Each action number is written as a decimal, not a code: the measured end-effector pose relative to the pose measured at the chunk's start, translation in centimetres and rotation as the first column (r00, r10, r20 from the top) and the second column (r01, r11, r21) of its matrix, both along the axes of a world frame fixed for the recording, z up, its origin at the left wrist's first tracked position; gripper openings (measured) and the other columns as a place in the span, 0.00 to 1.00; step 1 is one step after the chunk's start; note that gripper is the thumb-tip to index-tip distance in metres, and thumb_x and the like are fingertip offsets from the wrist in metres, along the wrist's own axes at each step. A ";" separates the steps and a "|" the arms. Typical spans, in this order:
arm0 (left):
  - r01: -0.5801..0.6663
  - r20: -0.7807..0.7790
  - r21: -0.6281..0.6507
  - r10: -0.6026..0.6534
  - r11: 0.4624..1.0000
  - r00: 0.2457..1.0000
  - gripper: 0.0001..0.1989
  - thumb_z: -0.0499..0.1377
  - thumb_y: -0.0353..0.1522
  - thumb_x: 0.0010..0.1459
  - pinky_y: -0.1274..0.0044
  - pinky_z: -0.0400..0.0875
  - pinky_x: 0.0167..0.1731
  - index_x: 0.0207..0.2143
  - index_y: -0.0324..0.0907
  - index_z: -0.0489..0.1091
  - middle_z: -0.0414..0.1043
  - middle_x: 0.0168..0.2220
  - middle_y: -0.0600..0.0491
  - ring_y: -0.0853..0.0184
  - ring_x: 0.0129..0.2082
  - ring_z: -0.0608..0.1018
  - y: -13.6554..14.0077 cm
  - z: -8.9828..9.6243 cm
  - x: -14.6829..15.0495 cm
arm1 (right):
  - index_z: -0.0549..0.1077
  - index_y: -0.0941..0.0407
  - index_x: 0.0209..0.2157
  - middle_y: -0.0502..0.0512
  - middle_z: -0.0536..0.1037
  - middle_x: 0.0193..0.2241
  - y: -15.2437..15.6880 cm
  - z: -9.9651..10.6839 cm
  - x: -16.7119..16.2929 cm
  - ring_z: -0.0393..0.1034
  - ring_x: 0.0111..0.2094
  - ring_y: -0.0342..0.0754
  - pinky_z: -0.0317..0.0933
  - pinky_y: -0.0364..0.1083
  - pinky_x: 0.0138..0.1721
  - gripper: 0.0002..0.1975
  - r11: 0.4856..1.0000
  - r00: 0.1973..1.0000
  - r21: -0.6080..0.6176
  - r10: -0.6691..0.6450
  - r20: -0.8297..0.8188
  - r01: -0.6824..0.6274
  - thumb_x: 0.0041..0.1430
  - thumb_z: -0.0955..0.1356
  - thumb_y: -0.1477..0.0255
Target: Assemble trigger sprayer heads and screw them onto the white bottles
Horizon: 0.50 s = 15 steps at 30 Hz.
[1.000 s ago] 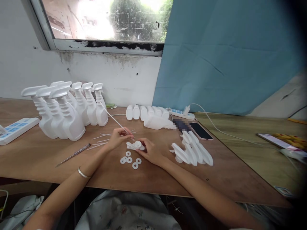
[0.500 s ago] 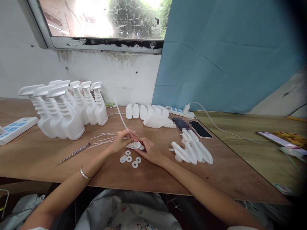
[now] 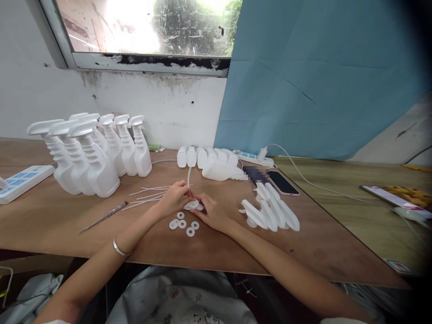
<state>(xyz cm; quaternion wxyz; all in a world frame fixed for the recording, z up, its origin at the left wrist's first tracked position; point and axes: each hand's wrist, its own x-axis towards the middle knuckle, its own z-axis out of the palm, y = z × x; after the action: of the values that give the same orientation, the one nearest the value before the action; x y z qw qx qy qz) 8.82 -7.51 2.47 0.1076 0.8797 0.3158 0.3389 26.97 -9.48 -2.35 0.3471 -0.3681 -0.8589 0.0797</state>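
Observation:
My left hand (image 3: pixel 176 197) pinches a thin white plastic tube (image 3: pixel 189 176), which stands nearly upright with its lower end at a white spray nozzle head (image 3: pixel 192 204). Around that spray head the fingers of my right hand (image 3: pixel 212 211) are closed, holding it low over the table. Fingers partly cover the spot where tube and head meet, so I cannot tell how far the tube is in. Just in front lie several flat white washers (image 3: pixel 191 231). More loose tubes (image 3: pixel 145 198) lie left of my left hand.
White spray bottles (image 3: pixel 101 166) with heads on stand at the left, near a screwdriver (image 3: pixel 103 217) and a power strip (image 3: pixel 23 182). Headless bottles (image 3: pixel 219 171) lie at the back. Loose spray heads (image 3: pixel 270 211) and a phone (image 3: pixel 282 182) are on the right.
The tube has swung from leaning left to nearly upright, its lower end at the spray head. My left hand has shifted slightly right; my right hand stays put.

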 end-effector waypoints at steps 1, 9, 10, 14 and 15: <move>0.024 -0.056 0.029 -0.022 0.999 0.998 0.06 0.54 0.32 0.55 0.76 0.62 0.32 0.27 0.40 0.66 0.67 0.26 0.51 0.66 0.30 0.68 0.0 0.2 0.2 | 0.62 0.56 0.41 0.55 0.69 0.35 0.0 0.0 0.0 0.65 0.36 0.47 0.61 0.46 0.37 0.13 1.000 1.000 -0.002 -0.004 -0.006 0.004 0.55 0.63 0.66; 0.044 -0.293 0.054 -0.026 0.998 0.956 0.04 0.51 0.26 0.53 0.78 0.60 0.27 0.26 0.39 0.63 0.63 0.23 0.52 0.66 0.28 0.67 0.8 1.3 1.5 | 0.62 0.57 0.39 0.57 0.69 0.36 0.4 -0.7 0.1 0.64 0.38 0.48 0.61 0.48 0.39 0.12 0.999 0.999 0.000 -0.034 0.000 0.034 0.56 0.63 0.66; 0.064 -0.313 0.046 -0.047 0.997 0.949 0.04 0.51 0.25 0.53 0.79 0.60 0.27 0.26 0.39 0.63 0.62 0.24 0.52 0.67 0.27 0.67 0.8 1.4 1.6 | 0.62 0.57 0.38 0.57 0.68 0.35 0.5 -0.7 0.1 0.64 0.37 0.49 0.62 0.48 0.38 0.11 0.999 0.999 0.013 -0.035 0.001 0.035 0.55 0.63 0.65; 0.124 -0.343 0.014 -0.112 0.992 0.933 0.03 0.51 0.26 0.52 0.79 0.62 0.28 0.26 0.39 0.63 0.62 0.26 0.52 0.68 0.27 0.67 0.5 1.7 1.7 | 0.62 0.58 0.34 0.58 0.68 0.32 0.5 -1.0 0.0 0.63 0.34 0.49 0.63 0.49 0.35 0.11 0.995 1.000 0.098 -0.019 0.000 0.019 0.55 0.63 0.64; 0.132 -0.334 0.013 -0.120 0.991 0.935 0.03 0.51 0.26 0.52 0.79 0.62 0.29 0.26 0.39 0.62 0.62 0.26 0.52 0.68 0.28 0.67 0.4 1.6 1.7 | 0.62 0.58 0.34 0.59 0.68 0.32 0.5 -1.1 0.0 0.63 0.34 0.50 0.63 0.49 0.35 0.11 0.993 1.000 0.114 -0.014 0.002 0.014 0.56 0.62 0.64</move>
<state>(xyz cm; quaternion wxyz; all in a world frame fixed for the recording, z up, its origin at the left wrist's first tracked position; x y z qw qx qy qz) 10.50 -7.11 4.12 0.0591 0.9443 0.2664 0.1837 26.97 -9.02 -3.43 0.3671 -0.3538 -0.8598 0.0275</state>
